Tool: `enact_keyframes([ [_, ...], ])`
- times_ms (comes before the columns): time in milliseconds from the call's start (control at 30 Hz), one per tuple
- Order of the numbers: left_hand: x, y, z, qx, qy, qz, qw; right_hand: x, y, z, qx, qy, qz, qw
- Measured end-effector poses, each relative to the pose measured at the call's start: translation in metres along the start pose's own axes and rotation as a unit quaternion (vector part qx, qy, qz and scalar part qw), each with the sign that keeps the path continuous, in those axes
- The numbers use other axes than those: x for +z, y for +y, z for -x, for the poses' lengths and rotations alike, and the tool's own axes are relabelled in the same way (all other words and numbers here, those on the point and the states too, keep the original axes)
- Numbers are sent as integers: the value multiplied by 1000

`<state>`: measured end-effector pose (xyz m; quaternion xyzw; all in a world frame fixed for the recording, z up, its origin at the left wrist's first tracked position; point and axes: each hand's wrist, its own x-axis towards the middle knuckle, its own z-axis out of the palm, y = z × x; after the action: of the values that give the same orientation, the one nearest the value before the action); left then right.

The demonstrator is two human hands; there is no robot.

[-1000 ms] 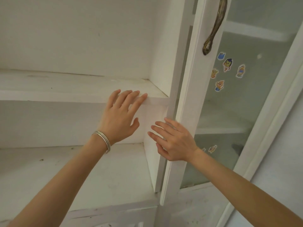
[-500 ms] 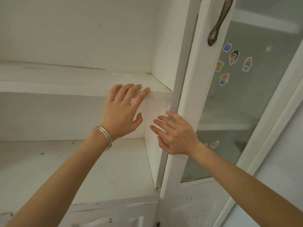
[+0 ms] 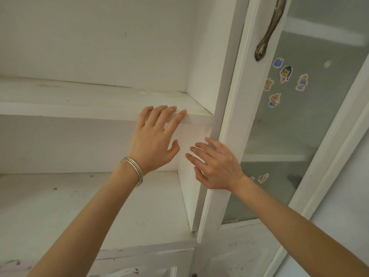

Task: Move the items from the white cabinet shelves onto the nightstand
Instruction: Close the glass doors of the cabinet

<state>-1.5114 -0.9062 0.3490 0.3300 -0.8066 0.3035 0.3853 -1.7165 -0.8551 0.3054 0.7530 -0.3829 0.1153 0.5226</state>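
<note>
- Two bare forearms reach up from 7 and 5 o'clock towards the white cabinet (image 3: 201, 56).
- The lower shelf (image 3: 60, 212) lies at 8 o'clock, a white board with a few dark specks on it.
- A silver bracelet (image 3: 134, 170) sits on the left wrist.
- The right hand (image 3: 217, 166), at 4 o'clock of the left one, holds nothing; its fingers (image 3: 199, 149) are straight and apart, lying against the inner edge of the open door (image 3: 237, 126).
- The left hand (image 3: 153, 140) is near the middle, holding nothing; its fingers (image 3: 169, 115) are straight and spread, the tips resting on the front edge of the upper shelf (image 3: 89, 107).
- The upper shelf runs from 9 o'clock to the centre, white with faint marks.
- A brass handle (image 3: 268, 33) hangs on the door at 1 o'clock.
- Cartoon stickers (image 3: 285, 73) sit on the door's glass at 2 o'clock.
</note>
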Motion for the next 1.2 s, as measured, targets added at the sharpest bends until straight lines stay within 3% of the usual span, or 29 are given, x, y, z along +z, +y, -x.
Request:
enact_keyframes([
  [933, 4, 0, 0, -3, 24, 18, 1000, 25, 5, -9, 8, 13, 36, 999],
  [1200, -2, 2, -1, -12, 15, 24, 1000, 22, 2, -11, 29, -42, 60, 997],
])
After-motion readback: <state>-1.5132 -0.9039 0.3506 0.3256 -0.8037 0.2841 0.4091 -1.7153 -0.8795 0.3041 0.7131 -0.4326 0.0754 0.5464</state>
